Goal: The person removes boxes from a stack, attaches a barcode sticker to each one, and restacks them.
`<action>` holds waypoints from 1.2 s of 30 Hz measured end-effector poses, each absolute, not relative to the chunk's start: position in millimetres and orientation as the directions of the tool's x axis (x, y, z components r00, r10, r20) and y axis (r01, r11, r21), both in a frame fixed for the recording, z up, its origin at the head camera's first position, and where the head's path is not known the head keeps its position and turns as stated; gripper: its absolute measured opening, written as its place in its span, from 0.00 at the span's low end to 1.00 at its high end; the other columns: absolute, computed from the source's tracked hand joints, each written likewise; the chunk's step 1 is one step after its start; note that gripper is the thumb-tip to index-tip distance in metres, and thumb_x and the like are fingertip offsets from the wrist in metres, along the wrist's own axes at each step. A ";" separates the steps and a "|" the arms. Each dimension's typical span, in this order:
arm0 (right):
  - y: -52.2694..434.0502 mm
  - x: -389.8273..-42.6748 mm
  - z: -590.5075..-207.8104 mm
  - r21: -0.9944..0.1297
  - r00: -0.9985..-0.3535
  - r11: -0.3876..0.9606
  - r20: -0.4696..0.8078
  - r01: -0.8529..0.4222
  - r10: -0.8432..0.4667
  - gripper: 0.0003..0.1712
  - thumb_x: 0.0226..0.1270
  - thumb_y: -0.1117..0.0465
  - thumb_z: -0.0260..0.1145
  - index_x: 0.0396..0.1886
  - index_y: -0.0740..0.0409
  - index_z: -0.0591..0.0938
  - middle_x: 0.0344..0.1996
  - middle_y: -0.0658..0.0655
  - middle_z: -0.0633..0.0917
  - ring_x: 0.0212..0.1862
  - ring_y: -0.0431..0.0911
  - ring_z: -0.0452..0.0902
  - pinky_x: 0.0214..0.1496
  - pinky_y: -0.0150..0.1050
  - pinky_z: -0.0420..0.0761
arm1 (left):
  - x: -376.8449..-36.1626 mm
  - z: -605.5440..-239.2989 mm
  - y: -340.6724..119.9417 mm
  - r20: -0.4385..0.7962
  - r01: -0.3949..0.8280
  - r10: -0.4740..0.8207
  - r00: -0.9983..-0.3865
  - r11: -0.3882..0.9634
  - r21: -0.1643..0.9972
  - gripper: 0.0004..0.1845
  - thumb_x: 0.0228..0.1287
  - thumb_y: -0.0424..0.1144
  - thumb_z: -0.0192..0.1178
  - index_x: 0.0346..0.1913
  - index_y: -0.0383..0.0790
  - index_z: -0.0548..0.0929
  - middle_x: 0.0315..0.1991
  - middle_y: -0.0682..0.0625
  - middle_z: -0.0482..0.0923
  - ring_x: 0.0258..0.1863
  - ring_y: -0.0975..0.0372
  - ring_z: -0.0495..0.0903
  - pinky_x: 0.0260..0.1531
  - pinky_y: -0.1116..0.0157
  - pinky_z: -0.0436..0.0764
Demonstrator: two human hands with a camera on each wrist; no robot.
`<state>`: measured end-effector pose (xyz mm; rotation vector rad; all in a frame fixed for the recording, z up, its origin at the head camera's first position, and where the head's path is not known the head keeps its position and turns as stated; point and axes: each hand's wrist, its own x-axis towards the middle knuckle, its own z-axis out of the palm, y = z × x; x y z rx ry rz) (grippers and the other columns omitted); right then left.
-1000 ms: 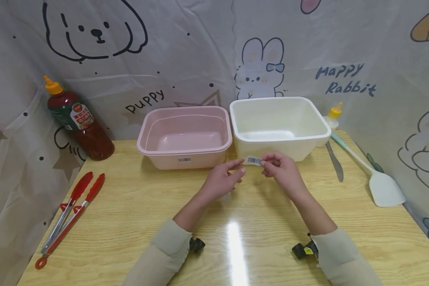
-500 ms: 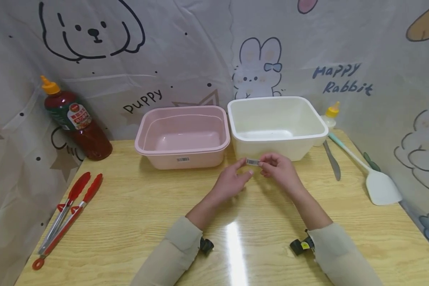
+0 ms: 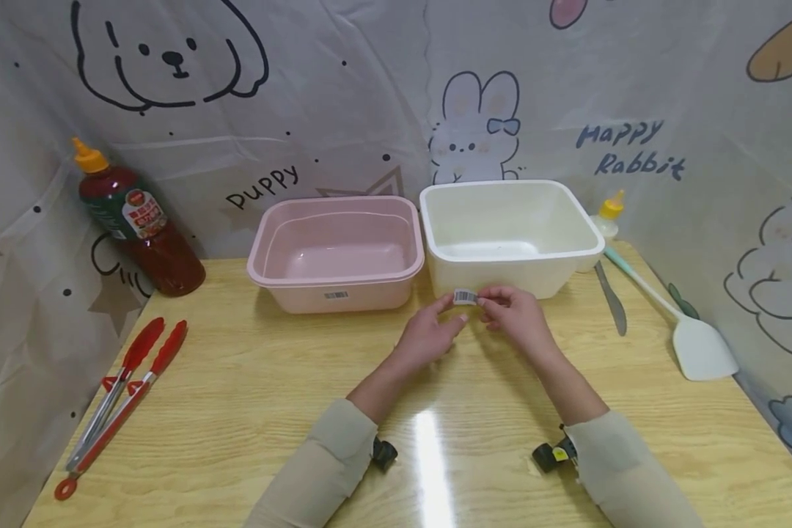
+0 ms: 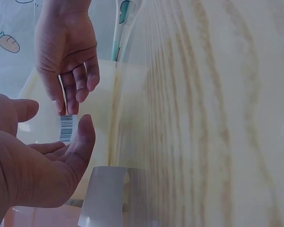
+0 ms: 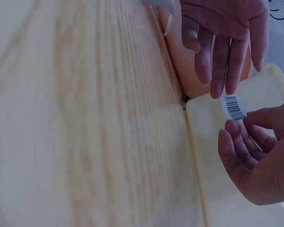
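Observation:
In the head view, my right hand (image 3: pixel 518 319) pinches the right end of a small white barcode sticker (image 3: pixel 465 297) between thumb and fingers. The fingertips of my left hand (image 3: pixel 429 334) meet the sticker's other end, with the fingers fairly straight and the thumb held apart. Right behind the sticker stands a cream-white plastic tub (image 3: pixel 495 275), its front wall close to both hands. The right wrist view shows the sticker (image 5: pixel 234 108) slightly bent between the two hands. A pale, paper-like piece (image 4: pixel 104 196) shows beside my left hand in the left wrist view.
A pink tub (image 3: pixel 383 293) with a barcode on its front stands left of the white one. Further left are a red sauce bottle (image 3: pixel 171 257) and red-tipped tongs (image 3: pixel 99 440). At right are a small yellow-capped bottle (image 3: pixel 609 220), a knife (image 3: pixel 611 301) and a white spatula (image 3: pixel 702 352).
My left hand has moved to the right and its fingertips have come up to the sticker's end. The right hand keeps its pinch and has barely moved.

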<state>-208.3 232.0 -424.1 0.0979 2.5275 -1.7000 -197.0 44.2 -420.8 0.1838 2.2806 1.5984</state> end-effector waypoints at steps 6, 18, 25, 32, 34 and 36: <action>232.8 -209.2 -426.8 -0.912 -0.993 0.397 -0.117 0.107 0.000 0.20 0.76 0.58 0.62 0.59 0.68 0.80 0.55 0.71 0.83 0.39 0.43 0.83 0.40 0.31 0.86 | -197.4 -424.3 45.9 -0.222 -0.114 0.292 -0.930 0.346 0.931 0.34 0.73 0.52 0.58 0.78 0.51 0.63 0.69 0.50 0.74 0.15 0.67 0.69 0.14 0.72 0.67; 232.5 -209.3 -427.7 -0.914 -0.990 0.390 -0.138 0.115 -0.033 0.22 0.77 0.58 0.60 0.62 0.68 0.78 0.59 0.69 0.83 0.41 0.44 0.88 0.46 0.40 0.88 | -201.2 -428.9 48.3 -0.218 -0.115 0.265 -0.939 0.356 0.927 0.32 0.73 0.50 0.59 0.77 0.50 0.66 0.70 0.45 0.73 0.40 0.57 0.85 0.22 0.71 0.76; 232.2 -209.3 -428.5 -0.916 -0.989 0.383 -0.144 0.116 -0.045 0.25 0.77 0.55 0.61 0.65 0.67 0.77 0.61 0.68 0.82 0.48 0.54 0.88 0.48 0.43 0.88 | -202.7 -430.7 48.7 -0.221 -0.116 0.256 -0.941 0.370 0.922 0.32 0.73 0.51 0.59 0.77 0.50 0.66 0.69 0.44 0.74 0.48 0.57 0.86 0.32 0.69 0.81; 232.2 -208.4 -427.5 -0.922 -0.989 0.371 -0.137 0.109 -0.049 0.27 0.78 0.54 0.60 0.67 0.67 0.75 0.62 0.67 0.82 0.49 0.54 0.88 0.49 0.44 0.88 | -205.6 -432.7 49.5 -0.228 -0.119 0.256 -0.939 0.382 0.917 0.33 0.73 0.53 0.58 0.77 0.52 0.65 0.69 0.44 0.73 0.48 0.57 0.86 0.35 0.67 0.82; 232.9 -208.6 -427.4 -0.920 -0.990 0.375 -0.136 0.110 -0.045 0.27 0.77 0.54 0.60 0.67 0.67 0.76 0.61 0.67 0.82 0.48 0.54 0.88 0.49 0.44 0.88 | -206.2 -433.4 50.1 -0.227 -0.117 0.256 -0.939 0.384 0.916 0.34 0.73 0.53 0.58 0.77 0.51 0.65 0.69 0.43 0.73 0.48 0.57 0.86 0.36 0.67 0.82; 233.8 -209.3 -428.0 -0.918 -0.990 0.381 -0.134 0.108 -0.043 0.26 0.77 0.54 0.60 0.67 0.66 0.76 0.61 0.67 0.82 0.47 0.53 0.88 0.48 0.43 0.88 | -206.5 -433.6 50.8 -0.224 -0.114 0.255 -0.941 0.382 0.917 0.33 0.73 0.52 0.58 0.77 0.51 0.65 0.69 0.43 0.73 0.48 0.56 0.87 0.35 0.68 0.82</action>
